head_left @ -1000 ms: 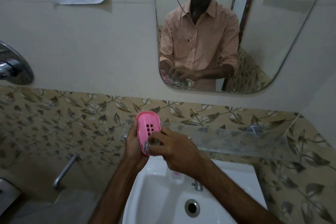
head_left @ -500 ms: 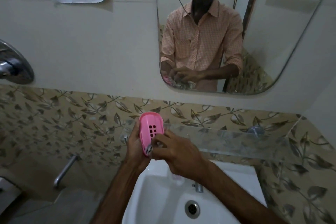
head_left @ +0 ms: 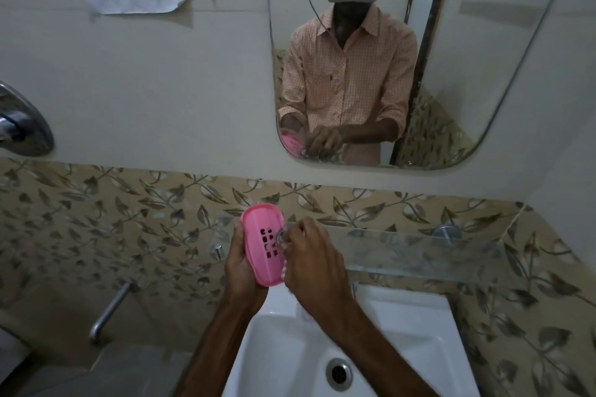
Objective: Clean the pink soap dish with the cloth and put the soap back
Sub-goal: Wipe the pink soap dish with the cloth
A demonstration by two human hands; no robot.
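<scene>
The pink soap dish (head_left: 259,240) stands upright on its end above the white sink, its slotted inside facing me. My left hand (head_left: 240,271) grips it from the left and from underneath. My right hand (head_left: 314,263) presses a small bunched cloth (head_left: 280,239) against the slots in the middle of the dish; most of the cloth is hidden in the fingers, with a bit hanging below the hand. A pale pink shape (head_left: 304,316) on the sink rim under my right wrist may be the soap, largely hidden.
The white sink (head_left: 412,342) with its drain (head_left: 338,372) lies below my hands. A glass shelf (head_left: 419,251) runs along the leaf-patterned tiles to the right. A mirror (head_left: 483,74) hangs above. A metal pipe (head_left: 108,309) and a chrome fitting (head_left: 19,126) are on the left.
My right hand with the cloth has moved up the dish from its lower end to the slots in the middle. The dish stays held upright in my left hand.
</scene>
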